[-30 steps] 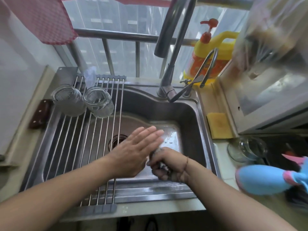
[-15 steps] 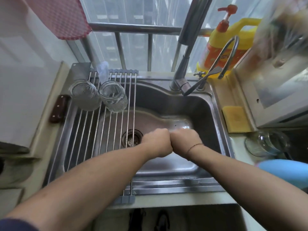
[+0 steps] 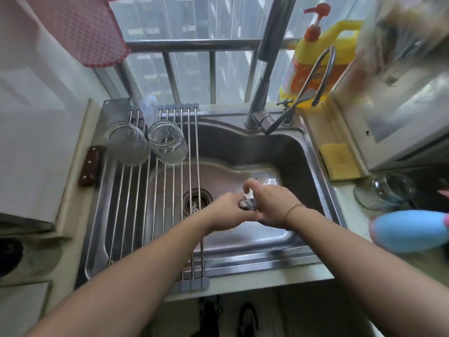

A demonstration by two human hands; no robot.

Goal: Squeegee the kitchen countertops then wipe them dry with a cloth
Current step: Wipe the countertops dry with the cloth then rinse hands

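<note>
Over the steel sink (image 3: 313,152), my left hand (image 3: 226,211) and my right hand (image 3: 272,205) meet and both grip a small dark, wet, wadded cloth (image 3: 247,205). Only a bit of the cloth shows between the fists; the rest is hidden by my fingers. My right index finger is curled up above it. The hands hover above the basin, just right of the drain (image 3: 196,201). The pale countertop (image 3: 247,284) runs along the sink's front edge.
A roll-up wire rack (image 3: 155,215) covers the sink's left half, with two upturned glass jars (image 3: 167,144) on it. Behind stand the tap (image 3: 264,88) and a yellow soap bottle (image 3: 315,57). Right: a yellow sponge (image 3: 339,161), a glass bowl (image 3: 386,190), a blue object (image 3: 408,233). Left: a knife (image 3: 90,165).
A second ago my left hand lay flat beside the right fist. It then closed against it, and now both hands have twisted around the cloth, which shows between them.
</note>
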